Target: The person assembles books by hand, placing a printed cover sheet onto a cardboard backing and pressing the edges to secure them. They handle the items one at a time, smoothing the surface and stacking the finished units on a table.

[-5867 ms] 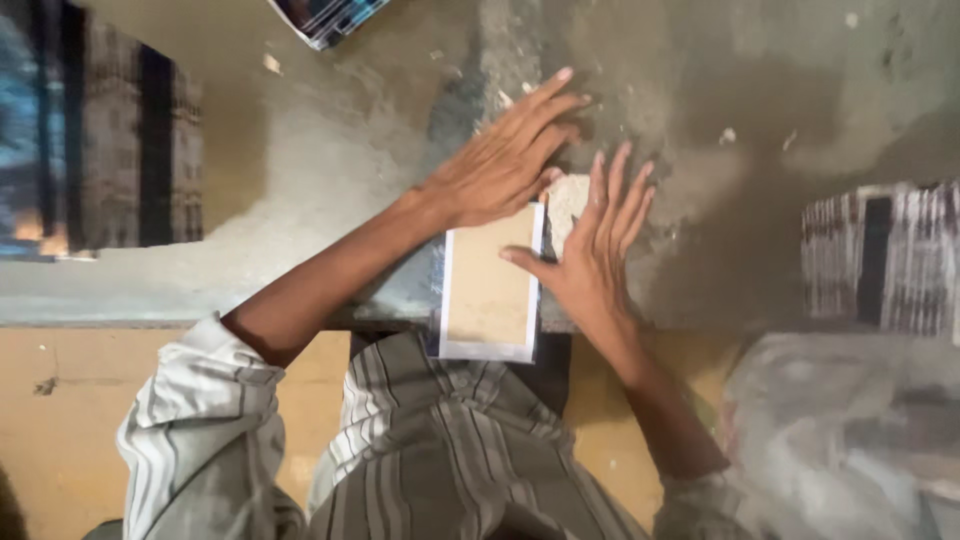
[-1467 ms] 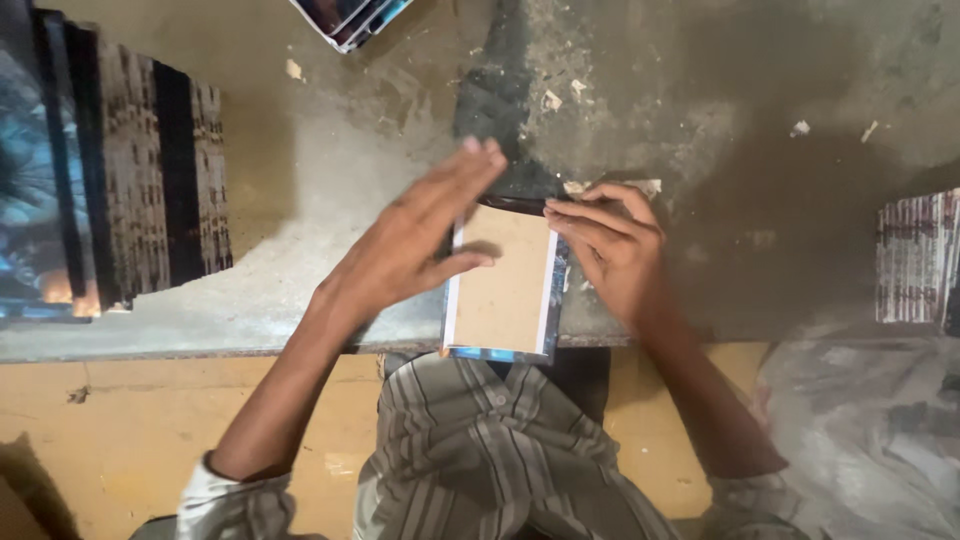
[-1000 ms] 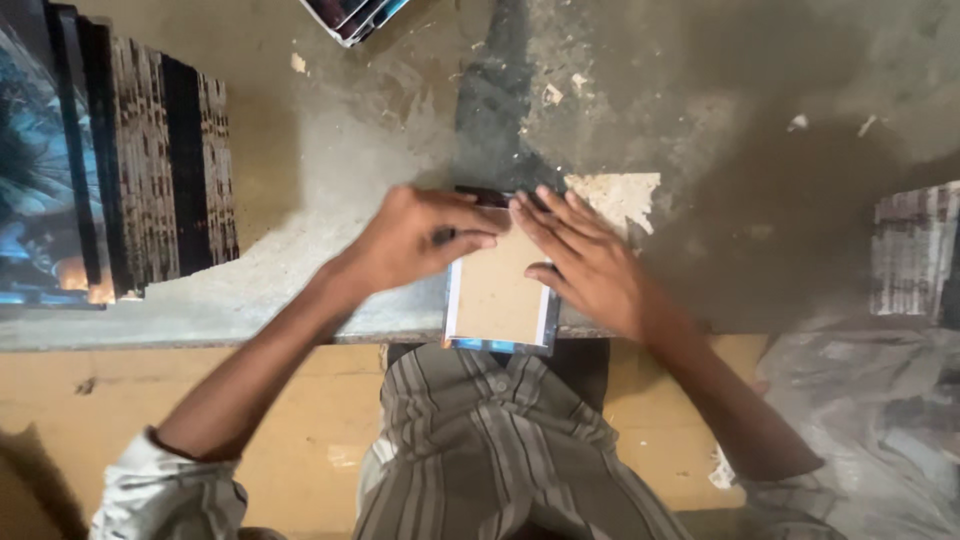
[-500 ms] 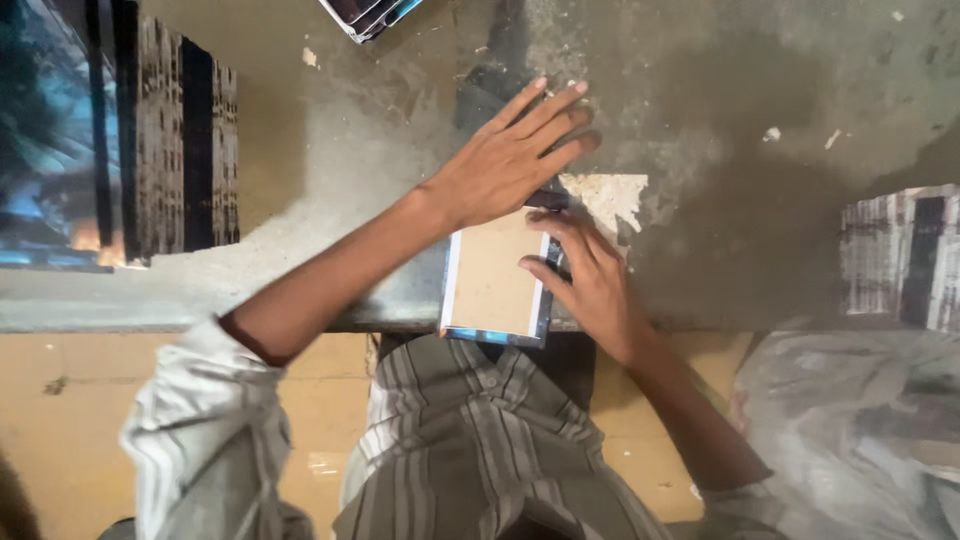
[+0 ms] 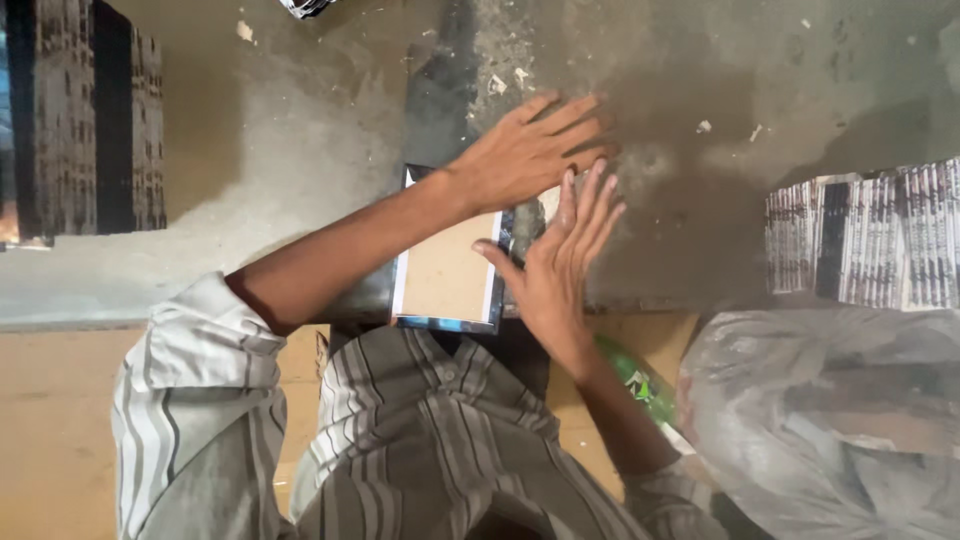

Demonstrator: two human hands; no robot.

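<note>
Neither hand closes a grip on anything: both lie open and flat. The left hand (image 5: 530,150) is spread palm down, fingers fanned toward the far side of the counter (image 5: 300,180), its heel resting over the far end of a small flat booklet (image 5: 445,275) with a plain brown face and a thin printed border. The right hand (image 5: 560,265) lies just beside it, fingers straight and together, its thumb touching the booklet's right edge. The booklet sits at the near edge of the counter, directly in front of the person, its near end reaching that edge.

As I judge it, the step in hand is pressing or smoothing the booklet flat against the gritty grey surface, the two palms working over its far end. A next move would call for even pressure with the open palms, while the booklet is kept from slipping off the near edge.

Farther out, a stack of printed booklets (image 5: 870,240) stands at the right edge of the counter, well apart from the hands, and a dark printed stack (image 5: 85,120) lies along the left side. Below the right stack a crumpled plastic bag (image 5: 830,420) sits off the counter, with a green bottle (image 5: 640,385) beside the right forearm.
</note>
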